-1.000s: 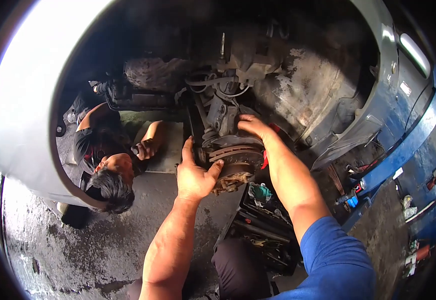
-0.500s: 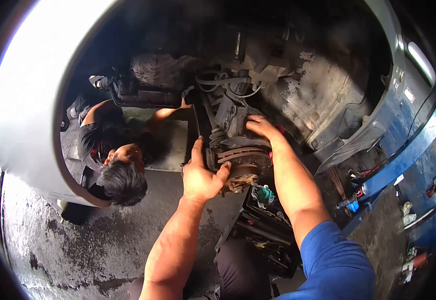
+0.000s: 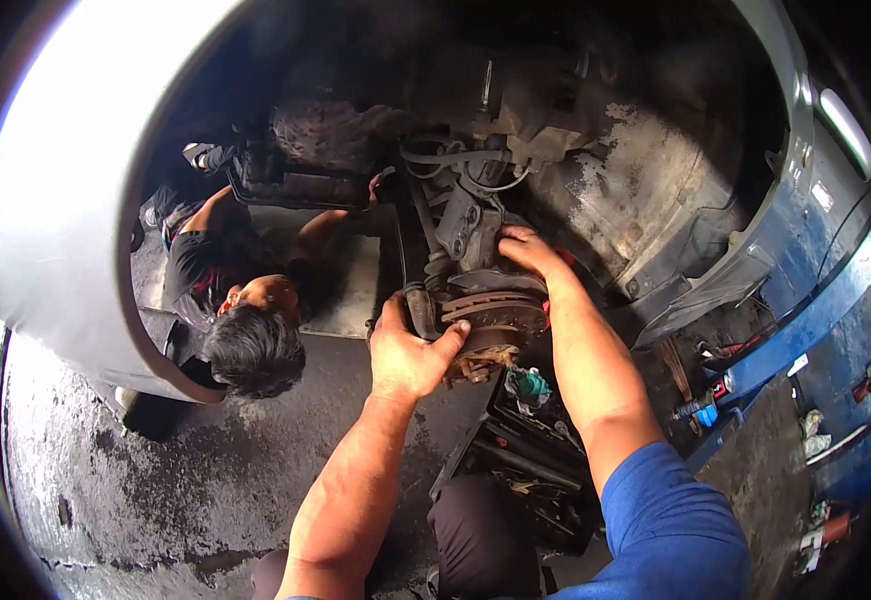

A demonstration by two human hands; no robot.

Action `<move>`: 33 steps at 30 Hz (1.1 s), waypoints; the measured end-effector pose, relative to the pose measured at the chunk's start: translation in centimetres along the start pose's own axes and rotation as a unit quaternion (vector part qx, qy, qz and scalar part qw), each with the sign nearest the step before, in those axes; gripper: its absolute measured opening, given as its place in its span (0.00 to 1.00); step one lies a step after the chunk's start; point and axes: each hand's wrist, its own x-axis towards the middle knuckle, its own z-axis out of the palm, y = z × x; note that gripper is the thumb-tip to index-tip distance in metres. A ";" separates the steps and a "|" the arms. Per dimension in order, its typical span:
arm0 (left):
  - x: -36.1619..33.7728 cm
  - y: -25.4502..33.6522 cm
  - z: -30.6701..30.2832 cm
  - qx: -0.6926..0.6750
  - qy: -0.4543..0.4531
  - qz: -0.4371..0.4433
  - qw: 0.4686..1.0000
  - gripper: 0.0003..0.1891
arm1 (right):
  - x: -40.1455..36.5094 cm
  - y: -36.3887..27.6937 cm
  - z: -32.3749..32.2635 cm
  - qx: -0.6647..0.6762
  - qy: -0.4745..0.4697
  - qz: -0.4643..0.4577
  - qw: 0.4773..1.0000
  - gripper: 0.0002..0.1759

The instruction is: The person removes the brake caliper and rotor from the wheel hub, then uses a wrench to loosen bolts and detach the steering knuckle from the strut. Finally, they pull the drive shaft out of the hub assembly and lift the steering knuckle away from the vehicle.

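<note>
My left hand [image 3: 412, 357] grips the left side of a rusty brake disc [image 3: 491, 308]. Its thumb presses on the disc edge, and its fingers curl beside a dark rounded part [image 3: 422, 310]. On the far side of the disc, my right hand [image 3: 533, 250] holds the lower end of a dark suspension strut [image 3: 473, 235], its fingertips partly hidden there. A ribbed rubber boot [image 3: 439, 268] sits left of the strut. Cables and a hose [image 3: 456, 158] run above.
A co-worker [image 3: 241, 290] lies under the car at left, one arm reaching up beneath it. The fender [image 3: 66, 220] curves around the wheel well. Below the disc stands a black toolbox [image 3: 516, 460] with a green-and-white crumpled item [image 3: 528, 388]. A blue beam [image 3: 806, 320] is at right.
My left forefinger, stretched upward before, has come down and curled in beside the dark rounded part. My right hand stays at the strut. The view has shifted slightly.
</note>
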 end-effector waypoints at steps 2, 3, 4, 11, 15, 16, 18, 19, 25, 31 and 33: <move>0.0 -0.1 -0.3 -0.027 -0.034 -0.014 0.999 0.36 | -0.3 -0.5 -0.4 0.014 -0.032 0.013 0.999 0.25; 0.0 -0.5 -0.3 0.005 -0.040 -0.002 0.999 0.32 | -0.4 -0.8 -0.3 0.013 -0.032 0.013 0.999 0.25; 0.0 -0.7 -0.3 0.037 -0.046 0.012 0.998 0.29 | -0.5 -0.9 -0.3 0.017 -0.032 0.009 0.999 0.24; 0.5 0.0 -0.2 0.008 -0.061 0.014 0.998 0.24 | -0.8 -1.6 -0.1 0.008 -0.013 0.016 1.000 0.22; 0.4 0.1 -0.3 -0.031 -0.063 0.003 0.998 0.23 | -0.3 -1.2 -0.3 0.022 -0.049 0.045 0.998 0.22; 0.5 0.0 -0.2 -0.013 -0.058 0.013 0.998 0.24 | -0.3 -1.1 -0.3 0.026 -0.037 0.035 0.998 0.22; 0.4 -0.5 -0.2 -0.013 -0.055 0.041 0.998 0.24 | -0.3 -0.9 -0.2 0.031 -0.025 0.024 0.999 0.23; 0.5 -0.7 -0.2 -0.013 -0.051 0.069 0.996 0.25 | -0.2 -0.9 -0.1 0.028 -0.025 0.019 0.999 0.23; 0.4 -1.5 -0.7 0.005 -0.081 0.089 0.993 0.32 | -0.7 -1.5 -0.1 0.035 -0.029 0.023 0.999 0.22; 0.2 -0.7 -0.8 0.086 -0.077 0.102 0.988 0.33 | -0.9 -2.0 -0.1 0.046 -0.022 0.016 0.999 0.19; 0.4 -0.7 -0.6 0.065 -0.076 0.097 0.990 0.32 | -1.2 -2.6 -0.1 0.044 -0.020 0.018 0.999 0.18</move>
